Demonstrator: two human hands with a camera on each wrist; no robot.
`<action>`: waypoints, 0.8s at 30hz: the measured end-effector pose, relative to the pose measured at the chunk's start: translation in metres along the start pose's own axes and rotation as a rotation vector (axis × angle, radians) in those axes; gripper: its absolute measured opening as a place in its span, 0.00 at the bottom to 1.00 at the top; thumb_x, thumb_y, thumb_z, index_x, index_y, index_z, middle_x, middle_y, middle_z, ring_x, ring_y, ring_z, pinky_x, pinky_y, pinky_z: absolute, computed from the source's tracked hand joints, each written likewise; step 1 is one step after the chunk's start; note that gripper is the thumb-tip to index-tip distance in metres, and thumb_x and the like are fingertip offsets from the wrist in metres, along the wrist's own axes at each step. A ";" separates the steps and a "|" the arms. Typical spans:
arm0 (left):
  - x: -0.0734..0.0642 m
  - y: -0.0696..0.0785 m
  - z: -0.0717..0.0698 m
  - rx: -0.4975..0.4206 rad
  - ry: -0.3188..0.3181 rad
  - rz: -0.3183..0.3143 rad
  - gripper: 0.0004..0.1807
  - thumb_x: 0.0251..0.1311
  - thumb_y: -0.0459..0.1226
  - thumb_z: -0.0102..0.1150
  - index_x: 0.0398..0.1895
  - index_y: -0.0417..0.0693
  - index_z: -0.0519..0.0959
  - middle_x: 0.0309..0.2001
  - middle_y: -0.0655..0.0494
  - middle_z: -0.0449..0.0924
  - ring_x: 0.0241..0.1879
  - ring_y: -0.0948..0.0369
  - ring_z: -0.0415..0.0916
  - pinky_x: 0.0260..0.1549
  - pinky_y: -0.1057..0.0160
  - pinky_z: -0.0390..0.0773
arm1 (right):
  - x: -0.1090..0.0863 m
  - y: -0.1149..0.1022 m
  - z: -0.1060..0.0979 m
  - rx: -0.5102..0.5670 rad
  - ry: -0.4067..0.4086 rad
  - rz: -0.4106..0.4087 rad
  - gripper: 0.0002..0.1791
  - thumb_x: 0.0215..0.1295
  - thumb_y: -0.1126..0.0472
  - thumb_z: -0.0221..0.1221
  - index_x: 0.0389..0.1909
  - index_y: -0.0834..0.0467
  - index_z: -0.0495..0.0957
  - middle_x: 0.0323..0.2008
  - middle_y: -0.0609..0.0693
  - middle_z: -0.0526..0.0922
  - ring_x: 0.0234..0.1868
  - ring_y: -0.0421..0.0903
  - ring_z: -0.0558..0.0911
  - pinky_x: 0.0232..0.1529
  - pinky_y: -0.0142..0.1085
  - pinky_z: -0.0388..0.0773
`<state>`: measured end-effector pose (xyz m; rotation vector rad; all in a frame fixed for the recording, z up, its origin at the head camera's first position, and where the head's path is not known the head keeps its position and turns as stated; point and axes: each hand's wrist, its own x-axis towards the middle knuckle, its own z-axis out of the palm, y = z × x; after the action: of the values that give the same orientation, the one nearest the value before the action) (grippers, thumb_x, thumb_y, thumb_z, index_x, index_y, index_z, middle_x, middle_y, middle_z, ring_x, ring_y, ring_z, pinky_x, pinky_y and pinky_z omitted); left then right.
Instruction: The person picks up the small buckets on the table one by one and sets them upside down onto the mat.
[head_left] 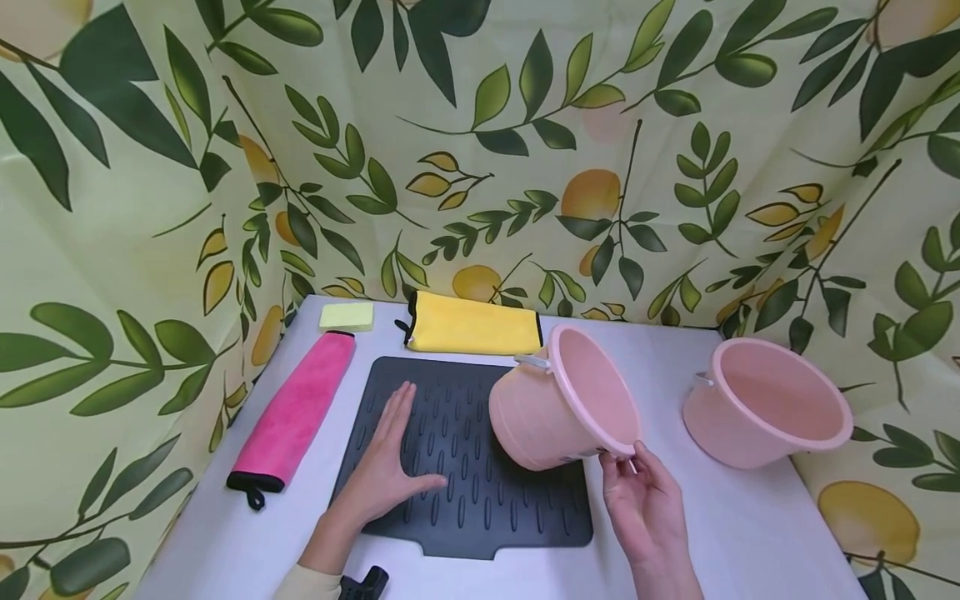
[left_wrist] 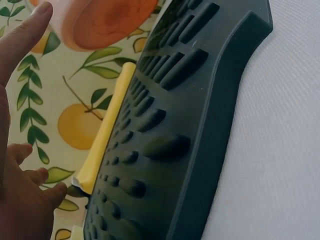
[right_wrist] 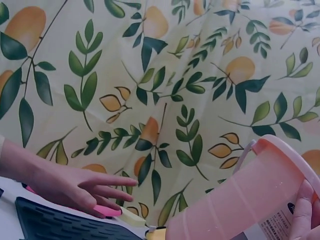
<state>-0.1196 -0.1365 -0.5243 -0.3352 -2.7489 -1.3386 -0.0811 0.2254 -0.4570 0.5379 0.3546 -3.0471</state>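
My right hand [head_left: 647, 504] pinches the rim of a pink bucket [head_left: 528, 417], which is tilted with its mouth toward the right. In the head view the bucket is over the right part of a dark grey ridged mat [head_left: 457, 508]; the left wrist view shows its underside raised above the mat. A label [right_wrist: 275, 225] shows on its side in the right wrist view. My left hand [head_left: 386, 475] is over the mat's left part, fingers straight and thumb spread, holding nothing. A second pink bucket [head_left: 705, 425] stands upright at the right.
A folded yellow cloth [head_left: 476, 325] lies behind the mat. Left of the mat is a pink cloth roll [head_left: 300, 408] with black ends. A pale yellow sponge [head_left: 347, 316] sits at the back left. Leaf-patterned fabric [head_left: 480, 167] surrounds the white table [head_left: 742, 533].
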 end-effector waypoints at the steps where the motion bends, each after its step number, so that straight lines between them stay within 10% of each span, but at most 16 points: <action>1: 0.001 0.001 0.001 -0.005 -0.006 0.000 0.78 0.44 0.53 0.88 0.91 0.71 0.38 0.90 0.57 0.36 0.86 0.42 0.36 0.68 0.20 0.59 | 0.000 0.001 0.001 0.004 0.003 0.006 0.18 0.85 0.64 0.52 0.70 0.57 0.64 0.54 0.53 0.73 0.47 0.47 0.78 0.60 0.33 0.81; 24: 0.018 0.015 0.045 -0.477 -0.069 0.081 0.81 0.44 0.48 0.89 0.90 0.72 0.34 0.89 0.58 0.43 0.86 0.49 0.44 0.79 0.42 0.56 | -0.002 0.029 0.012 0.004 0.055 0.099 0.24 0.85 0.60 0.56 0.74 0.54 0.61 0.59 0.51 0.72 0.49 0.46 0.80 0.66 0.27 0.75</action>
<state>-0.1320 -0.0887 -0.5379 -0.5175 -2.4005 -1.9810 -0.0809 0.1943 -0.4517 0.6217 0.3138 -2.9436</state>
